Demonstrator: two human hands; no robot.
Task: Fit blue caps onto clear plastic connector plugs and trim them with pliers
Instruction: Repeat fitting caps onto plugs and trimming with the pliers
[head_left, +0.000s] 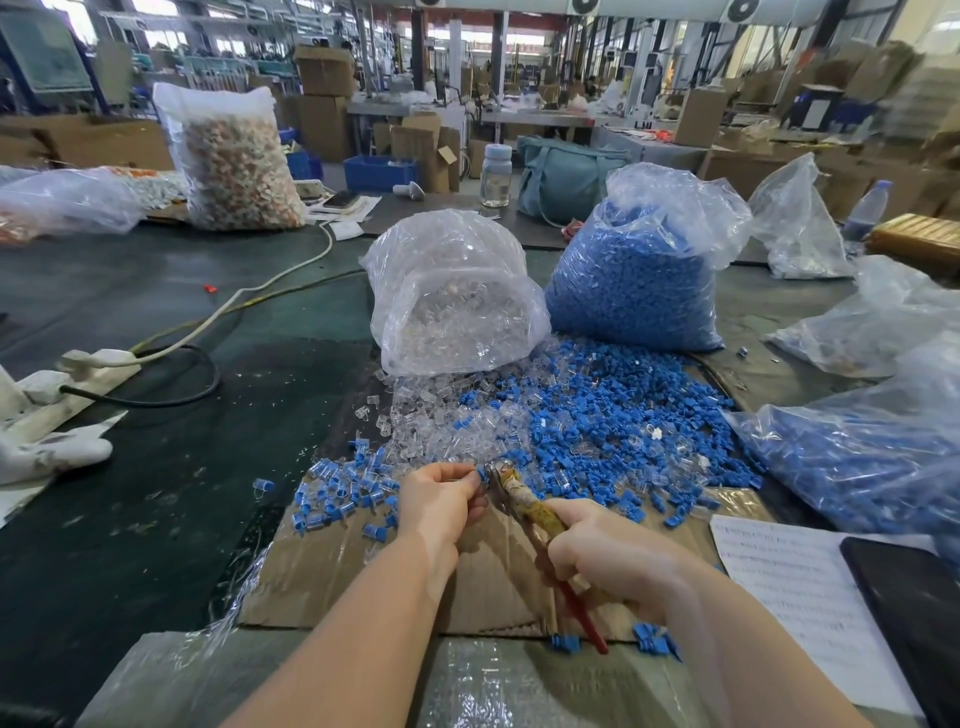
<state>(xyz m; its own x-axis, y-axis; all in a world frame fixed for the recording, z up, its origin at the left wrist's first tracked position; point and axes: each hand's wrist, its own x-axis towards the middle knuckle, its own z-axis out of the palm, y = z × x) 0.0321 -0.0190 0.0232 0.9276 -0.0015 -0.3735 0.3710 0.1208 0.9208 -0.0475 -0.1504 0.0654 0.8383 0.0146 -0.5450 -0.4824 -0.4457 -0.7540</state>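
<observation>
Bright, even light in a big hall, with a bent and blurry edge.

Light comes from above and from the far windows, so shadows are soft and faint. The clear bag (457, 291) shines with white glare, and so does the film (234, 587) by the cardboard (322, 566). The middle looks sharp. The far hall is hazy. The blue bag (862, 467) at the right edge is smeared. Straight lines curve near the edges, and the arms look stretched.
</observation>
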